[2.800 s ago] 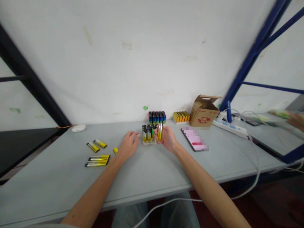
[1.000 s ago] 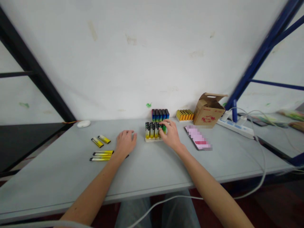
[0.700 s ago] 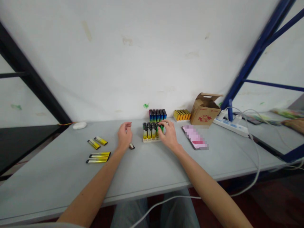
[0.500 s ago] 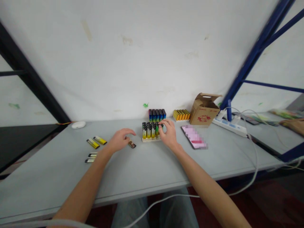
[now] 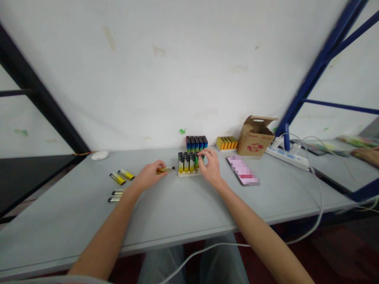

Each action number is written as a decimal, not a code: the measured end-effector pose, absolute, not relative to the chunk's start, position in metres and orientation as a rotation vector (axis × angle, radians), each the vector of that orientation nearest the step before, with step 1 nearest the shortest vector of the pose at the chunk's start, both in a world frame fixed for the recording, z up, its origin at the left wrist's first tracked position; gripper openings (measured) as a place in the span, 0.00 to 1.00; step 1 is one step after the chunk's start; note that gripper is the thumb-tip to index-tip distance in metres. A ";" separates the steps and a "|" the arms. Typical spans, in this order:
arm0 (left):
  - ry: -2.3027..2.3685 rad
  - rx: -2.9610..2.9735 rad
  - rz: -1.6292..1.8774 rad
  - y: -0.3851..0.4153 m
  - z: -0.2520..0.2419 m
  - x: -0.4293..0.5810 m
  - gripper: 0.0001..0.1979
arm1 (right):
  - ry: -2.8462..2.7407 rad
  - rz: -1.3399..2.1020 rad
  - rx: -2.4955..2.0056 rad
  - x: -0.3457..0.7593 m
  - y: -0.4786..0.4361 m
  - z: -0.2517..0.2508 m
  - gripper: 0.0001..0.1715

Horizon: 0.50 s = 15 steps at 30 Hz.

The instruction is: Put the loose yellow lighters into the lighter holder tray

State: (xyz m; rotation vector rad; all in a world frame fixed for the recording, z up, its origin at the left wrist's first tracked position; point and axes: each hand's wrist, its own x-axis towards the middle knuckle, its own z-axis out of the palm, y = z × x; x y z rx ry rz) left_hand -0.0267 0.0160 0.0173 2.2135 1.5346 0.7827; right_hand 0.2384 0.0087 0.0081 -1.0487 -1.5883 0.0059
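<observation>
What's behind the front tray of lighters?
Black-topped, mostly blue lighters standing in a block, with the wall beyond. Their bottoms, and anything they stand in, are hidden by the front lighters and the right hand.

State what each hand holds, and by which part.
The left hand holds a lighter by its yellow end, dark tip free. The right hand is at the standing lighters; whether it holds one cannot be told.

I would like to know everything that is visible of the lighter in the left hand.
The slim lighter has a yellow part, a pale, shiny middle and a dark end; it looks like plastic. The left hand grips it, partly hiding the yellow part. It appears roughly level, dark end towards the white tray, with a visible gap. Whether it touches the tabletop is unclear.
</observation>
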 end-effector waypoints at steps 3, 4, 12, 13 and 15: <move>1.531 2.021 1.055 0.013 0.023 -0.020 0.19 | -1.583 0.005 -1.032 0.238 0.008 0.009 0.08; 1.492 1.949 1.132 0.012 0.026 -0.017 0.22 | -1.581 0.005 -1.020 0.237 0.007 0.009 0.08; 0.812 1.441 0.964 -0.016 0.036 0.022 0.26 | -1.746 0.169 -0.811 0.228 -0.010 0.020 0.14; 0.741 1.404 0.910 -0.021 0.035 0.027 0.26 | -1.763 0.216 -0.799 0.226 -0.011 0.020 0.14; 0.645 1.346 0.825 -0.028 0.034 0.037 0.25 | -1.792 0.336 -0.780 0.222 -0.012 0.021 0.15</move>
